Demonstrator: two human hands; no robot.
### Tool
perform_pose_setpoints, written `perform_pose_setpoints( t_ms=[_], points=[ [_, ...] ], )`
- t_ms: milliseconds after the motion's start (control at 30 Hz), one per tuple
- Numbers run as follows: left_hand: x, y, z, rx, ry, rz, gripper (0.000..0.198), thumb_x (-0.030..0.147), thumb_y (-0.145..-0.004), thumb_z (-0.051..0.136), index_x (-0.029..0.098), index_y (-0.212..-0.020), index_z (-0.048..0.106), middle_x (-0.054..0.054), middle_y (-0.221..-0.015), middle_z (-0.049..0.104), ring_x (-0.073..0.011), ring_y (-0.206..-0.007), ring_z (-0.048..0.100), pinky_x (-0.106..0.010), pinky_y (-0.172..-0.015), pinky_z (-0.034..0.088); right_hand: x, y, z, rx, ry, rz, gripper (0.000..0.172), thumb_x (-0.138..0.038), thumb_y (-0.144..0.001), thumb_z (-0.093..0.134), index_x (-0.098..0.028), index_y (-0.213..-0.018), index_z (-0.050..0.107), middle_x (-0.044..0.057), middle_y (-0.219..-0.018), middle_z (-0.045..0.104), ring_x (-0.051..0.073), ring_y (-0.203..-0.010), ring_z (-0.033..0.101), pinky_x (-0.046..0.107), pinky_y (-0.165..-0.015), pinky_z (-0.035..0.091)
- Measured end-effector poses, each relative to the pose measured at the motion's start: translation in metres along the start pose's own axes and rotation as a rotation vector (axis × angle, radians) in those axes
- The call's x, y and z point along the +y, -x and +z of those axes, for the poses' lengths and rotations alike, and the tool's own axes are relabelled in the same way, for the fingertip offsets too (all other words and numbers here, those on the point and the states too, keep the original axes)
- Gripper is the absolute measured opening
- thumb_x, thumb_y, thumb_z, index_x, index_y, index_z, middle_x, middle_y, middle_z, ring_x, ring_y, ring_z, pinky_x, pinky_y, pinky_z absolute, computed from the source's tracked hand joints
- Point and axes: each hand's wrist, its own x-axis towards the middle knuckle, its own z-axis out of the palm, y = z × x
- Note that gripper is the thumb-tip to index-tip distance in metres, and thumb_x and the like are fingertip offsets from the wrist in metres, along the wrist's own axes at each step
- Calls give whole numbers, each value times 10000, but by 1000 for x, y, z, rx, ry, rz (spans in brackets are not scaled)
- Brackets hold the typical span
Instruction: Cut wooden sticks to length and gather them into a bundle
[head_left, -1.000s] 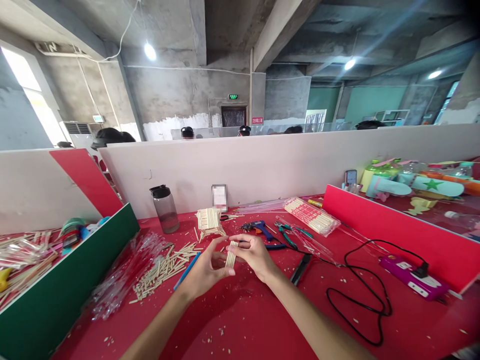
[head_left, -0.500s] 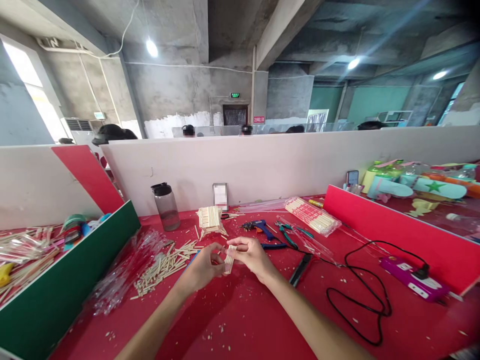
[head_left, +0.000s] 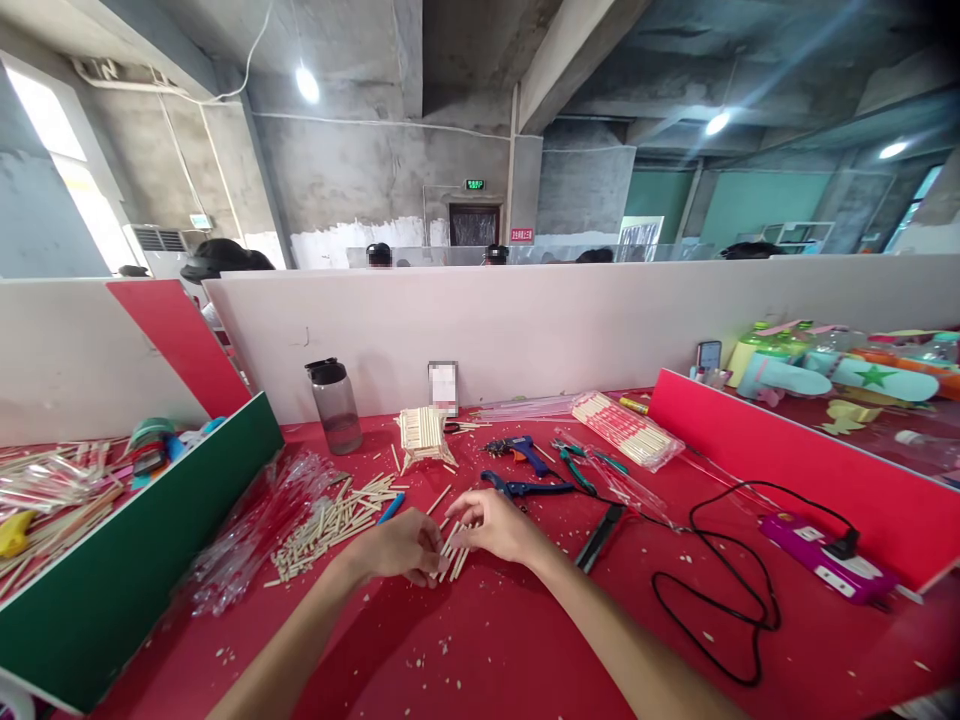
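Several short wooden sticks [head_left: 454, 562] lie side by side, slightly fanned, at the red tabletop between my hands. My left hand [head_left: 405, 547] is closed around their left side, fingers curled and fingertips against them. From the right, my right hand [head_left: 499, 526] bends over their upper ends with its fingers pinched on them. Parts of the sticks are hidden under the fingers. Beyond my hands stands a small structure built of sticks [head_left: 422, 434]. A loose heap of cut sticks [head_left: 330, 530] lies left of my left hand, with a blue pen-like item [head_left: 391, 507] beside it.
Behind my right hand are blue-handled cutters [head_left: 529, 487], a glue gun [head_left: 525, 452] and green-handled pliers [head_left: 576, 468]. A black-handled tool [head_left: 600, 538], a cable [head_left: 705, 535] and a purple power strip [head_left: 829, 558] lie right. A water bottle [head_left: 334, 405] stands back left; green [head_left: 150, 550] and red [head_left: 795, 475] boards flank the table.
The sticks, held up as a tight row between both hands, are now lower at the tabletop and spread apart. Both hands have moved down toward me. The blue cutters and blue item show more.
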Motion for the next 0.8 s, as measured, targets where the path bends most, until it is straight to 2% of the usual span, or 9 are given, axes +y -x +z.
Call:
perform_pose_setpoints(
  t_ms=[100,300,500,667,800],
  points=[
    [2,3,-3,-26,-64,-12,165,290,-612,720,158,-666,637,-28,-649,690,-188,-607,665,-285,-604,525,3,0,1,-46,52,-48,397,-416,-630,849,-150,-910,756,68,-763,745,190,-659,661,238,-562,434],
    [2,3,-6,-11,-130,23,208,346,-606,728,157,-667,664,-22,-603,677,-160,-560,616,-238,-549,464,11,-4,1,-81,0,-81,237,-346,-700,785,-153,-834,752,95,-818,774,236,-760,714,275,-651,494],
    [3,4,-5,7,-95,35,264,413,-623,682,160,-680,633,-31,-654,680,-164,-594,628,-272,-627,507,4,-1,-9,-22,46,-53,246,-333,-720,775,-162,-892,735,68,-801,761,205,-738,700,266,-660,485],
    [6,6,-4,115,-196,19,273,443,-667,603,170,-671,581,-13,-616,619,-182,-595,637,-289,-613,520,-4,1,-27,-20,100,-70,109,-268,-752,720,-161,-758,700,39,-735,738,166,-677,660,240,-628,451],
    [2,4,-3,183,-316,29,218,393,-683,597,177,-715,588,-2,-568,614,-195,-566,631,-267,-551,467,-12,4,-40,0,113,-101,142,-306,-776,700,-164,-762,702,30,-735,726,165,-681,640,243,-629,442]
  ],
)
